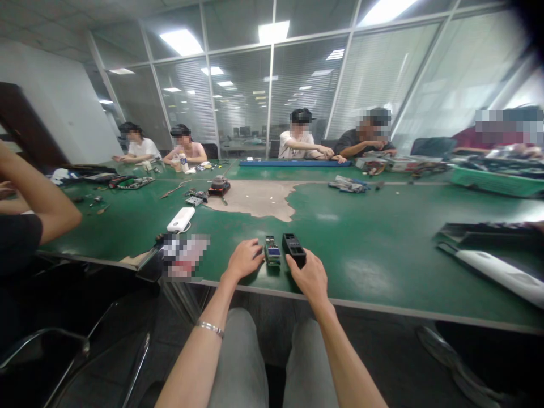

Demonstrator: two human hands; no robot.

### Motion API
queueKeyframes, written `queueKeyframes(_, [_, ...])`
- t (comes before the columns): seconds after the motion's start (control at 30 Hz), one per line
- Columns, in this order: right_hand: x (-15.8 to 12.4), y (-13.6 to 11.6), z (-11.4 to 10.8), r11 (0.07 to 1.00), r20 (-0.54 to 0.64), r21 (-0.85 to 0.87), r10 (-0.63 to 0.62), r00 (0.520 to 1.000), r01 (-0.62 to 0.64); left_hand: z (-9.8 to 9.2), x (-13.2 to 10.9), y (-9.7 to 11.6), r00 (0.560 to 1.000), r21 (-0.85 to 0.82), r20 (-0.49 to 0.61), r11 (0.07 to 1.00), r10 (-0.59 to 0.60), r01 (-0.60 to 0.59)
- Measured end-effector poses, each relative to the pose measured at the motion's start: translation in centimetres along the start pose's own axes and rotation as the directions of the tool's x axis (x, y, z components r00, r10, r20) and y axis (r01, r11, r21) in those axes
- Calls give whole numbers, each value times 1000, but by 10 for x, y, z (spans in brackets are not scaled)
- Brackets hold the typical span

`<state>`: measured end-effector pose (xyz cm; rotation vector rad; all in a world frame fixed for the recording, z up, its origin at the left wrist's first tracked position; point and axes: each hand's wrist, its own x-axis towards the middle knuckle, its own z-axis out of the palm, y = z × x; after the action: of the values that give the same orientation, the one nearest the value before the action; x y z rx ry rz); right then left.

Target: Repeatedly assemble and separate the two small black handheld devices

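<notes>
Green circuit board [272, 251]: light, stiff, probably fragile; hold by edges. Left hand [244, 258] curled beside board, grip unclear; right hand [310, 275] pinching black case [294, 248].

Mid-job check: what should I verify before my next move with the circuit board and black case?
1. Circuit board flat on the table: ok.
2. Black case beside the board, apart from it: ok.
3. Right hand touching the case's near end: ok.
4. Right hand's grip firm: cannot tell.
5. Left hand touching the board: cannot tell.
6. Power bank away from both hands: ok.
</notes>
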<state>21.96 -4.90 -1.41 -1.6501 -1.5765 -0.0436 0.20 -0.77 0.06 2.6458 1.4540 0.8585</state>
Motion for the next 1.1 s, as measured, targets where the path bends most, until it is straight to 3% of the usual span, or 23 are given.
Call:
queueKeyframes(0.17, [0, -2, 0, 999, 10, -41, -27, 1000, 27, 0, 1, 1, 1000, 10, -2, 1000, -4, 4])
queueKeyframes(0.37, [-1, -4, 2, 995, -13, -61, 77, 997, -78, 0, 0, 1, 1000, 4, -7, 1000, -3, 3])
queueKeyframes(0.77, [-1, -4, 0, 993, 28, 8, 120, 992, -120, 0, 0, 0, 1000, -6, 7, 1000, -26, 26])
queueKeyframes(1.1, [-2, -1, 1, 998, 25, -59, 29, 999, -28, -1, 0, 1, 1000, -10, -2, 1000, -5, 5])
